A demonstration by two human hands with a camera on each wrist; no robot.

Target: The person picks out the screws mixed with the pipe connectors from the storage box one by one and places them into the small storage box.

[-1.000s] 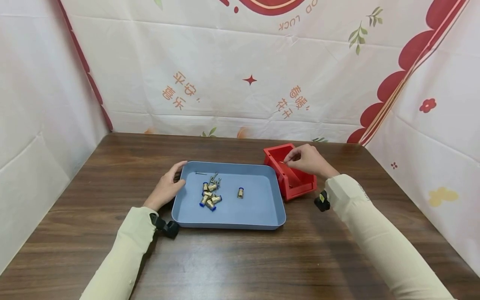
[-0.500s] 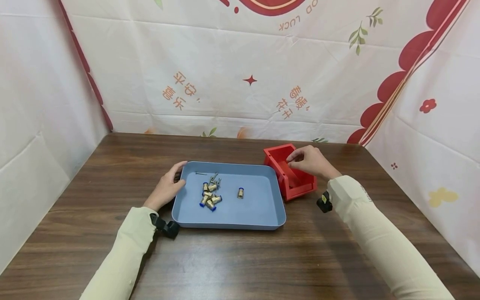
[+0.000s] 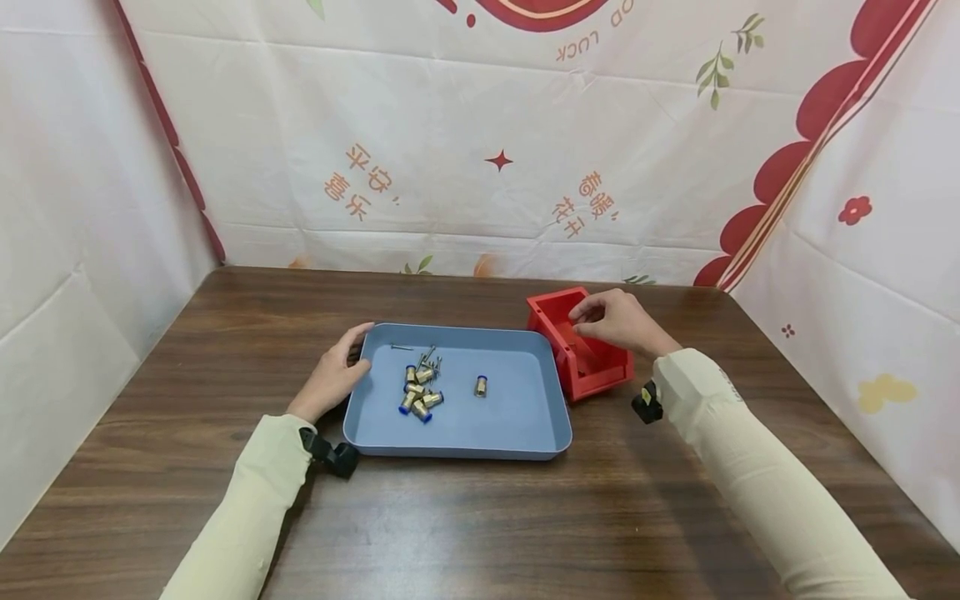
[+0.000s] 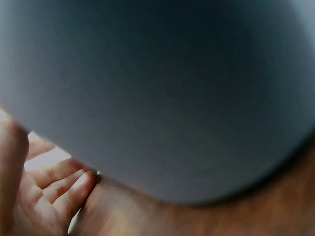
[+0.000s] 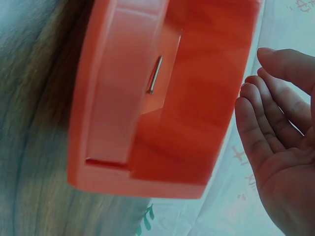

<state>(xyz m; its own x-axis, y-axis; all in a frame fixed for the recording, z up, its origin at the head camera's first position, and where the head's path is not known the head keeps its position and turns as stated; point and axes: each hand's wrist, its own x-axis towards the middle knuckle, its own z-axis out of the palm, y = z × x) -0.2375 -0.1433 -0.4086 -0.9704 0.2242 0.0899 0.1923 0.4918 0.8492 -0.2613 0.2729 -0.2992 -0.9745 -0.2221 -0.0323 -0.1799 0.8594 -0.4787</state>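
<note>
White printed cloth [image 3: 450,117] hangs beyond and beside a brown wooden table [image 3: 465,533]. Between the person's hands sits a blue tray [image 3: 510,425]; on its left-hand side lie blue-ended brass fittings [image 3: 432,399] in a cluster, with screws [image 3: 428,357] bunched just beyond them. One separate fitting [image 3: 481,387] lies nearer the right hand [image 3: 621,320], and a single screw [image 3: 401,347] lies near the left hand [image 3: 334,372]. Under the right hand stands a red bin [image 3: 603,383], with a loose screw [image 5: 155,74] inside.

The left hand rests against the tray's left edge, thumb spread from the fingers. The right hand is loosely bent, thumb and fingertips apart and holding nothing; whether it touches the bin cannot be told. A broad stretch of tabletop lies nearer the person than both hands, and the bin stands close against the tray's right end.

Overlap makes the bunched screws hard to count, and the tray's dark, blurred side fills most of the left wrist view.
</note>
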